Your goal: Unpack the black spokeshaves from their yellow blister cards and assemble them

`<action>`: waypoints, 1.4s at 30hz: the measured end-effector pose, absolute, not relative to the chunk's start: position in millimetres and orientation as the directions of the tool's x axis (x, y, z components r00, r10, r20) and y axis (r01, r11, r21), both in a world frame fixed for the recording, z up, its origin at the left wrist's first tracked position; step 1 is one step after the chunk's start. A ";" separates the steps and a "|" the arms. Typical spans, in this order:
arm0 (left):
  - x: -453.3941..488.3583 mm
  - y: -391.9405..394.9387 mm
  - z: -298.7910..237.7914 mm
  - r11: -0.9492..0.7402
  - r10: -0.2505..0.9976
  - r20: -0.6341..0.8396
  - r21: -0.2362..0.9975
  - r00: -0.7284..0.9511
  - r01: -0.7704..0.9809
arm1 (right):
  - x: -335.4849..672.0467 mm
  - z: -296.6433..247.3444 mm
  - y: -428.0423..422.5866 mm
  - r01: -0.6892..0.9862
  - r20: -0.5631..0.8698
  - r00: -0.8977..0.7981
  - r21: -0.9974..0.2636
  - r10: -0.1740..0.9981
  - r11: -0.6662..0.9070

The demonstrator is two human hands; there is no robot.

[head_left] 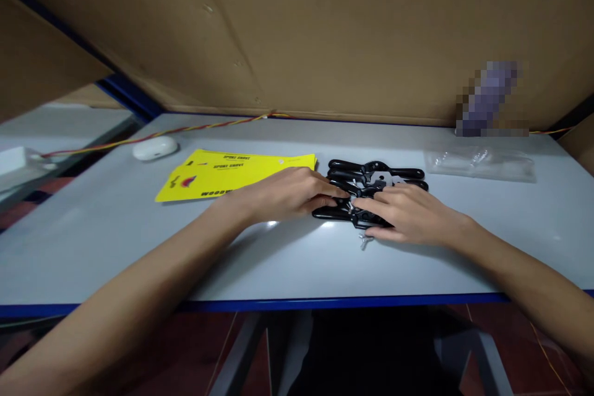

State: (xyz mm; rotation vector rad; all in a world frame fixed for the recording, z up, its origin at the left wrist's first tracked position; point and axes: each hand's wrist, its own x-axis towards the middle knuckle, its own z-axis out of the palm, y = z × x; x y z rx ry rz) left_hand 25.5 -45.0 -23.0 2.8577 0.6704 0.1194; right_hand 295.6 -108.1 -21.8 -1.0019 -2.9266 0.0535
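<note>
Several black spokeshaves [406, 174] lie close together on the grey table, their two-handled bodies running left to right. My left hand [288, 195] is closed at the left handle of the nearest spokeshave [330, 214], thumb and fingers at its middle. From the other side my right hand [413, 215] grips the same tool, its index finger close to the left fingertips. Small shiny metal parts show between the fingers, too small to make out. A silver blade [381, 178] stands behind the right hand. One small silver screw-like piece [365, 241] rests beneath the right thumb.
Yellow printed cards [199, 184] lie fanned out left of the spokeshaves. A white earbud case [154, 148] sits further left, near a red and yellow wire [204, 128]. Clear plastic bags [482, 164] lie at the back right, before a blurred-out purple object [489, 99]. Cardboard [325, 31] walls the back.
</note>
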 end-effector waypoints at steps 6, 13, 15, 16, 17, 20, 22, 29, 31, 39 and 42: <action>25.8 -43.6 -25.0 -0.868 0.440 0.003 0.258 0.898 0.424 | 295.1 -25.1 -106.8 0.625 0.025 -0.777 -0.091 0.629 0.776; 35.7 -50.2 -26.1 -0.917 0.389 0.111 -0.041 0.914 0.396 | 297.0 -25.0 -105.3 0.615 0.049 -0.777 -0.157 0.628 0.773; 37.7 -51.5 -26.8 -0.916 0.368 0.133 -0.118 0.920 0.383 | 298.0 -26.2 -104.0 0.600 0.069 -0.784 -0.165 0.616 0.782; 38.3 -52.1 -26.9 -0.914 0.361 0.140 -0.145 0.922 0.380 | 298.3 -26.7 -103.4 0.595 0.078 -0.788 -0.163 0.611 0.787; 38.7 -52.7 -26.9 -0.910 0.358 0.147 -0.166 0.922 0.380 | 298.4 -27.1 -102.9 0.590 0.086 -0.791 -0.156 0.606 0.792; 38.3 -54.4 -25.8 -0.895 0.374 0.158 -0.196 0.914 0.401 | 298.2 -27.4 -102.0 0.585 0.094 -0.797 -0.125 0.597 0.801; 37.2 -55.5 -24.5 -0.885 0.398 0.151 -0.197 0.905 0.422 | 298.2 -26.7 -101.8 0.588 0.087 -0.798 -0.101 0.596 0.802; 35.0 -59.2 -18.7 -0.853 0.481 0.077 -0.189 0.873 0.486 | 304.7 -13.1 -101.5 0.632 0.023 -0.771 -0.102 0.636 0.769; 35.6 -60.2 -18.0 -0.836 0.508 0.066 -0.204 0.859 0.510 | 307.8 -8.2 -100.8 0.658 -0.008 -0.749 -0.130 0.663 0.742; 39.6 -58.7 -23.8 -0.810 0.520 0.118 -0.246 0.846 0.532 | 317.7 -4.5 -91.0 0.640 -0.156 -0.751 -0.407 0.641 0.652; 39.8 -57.0 -26.0 -0.775 0.569 0.134 -0.242 0.811 0.584 | 320.7 -5.4 -88.9 0.663 -0.165 -0.726 -0.427 0.668 0.615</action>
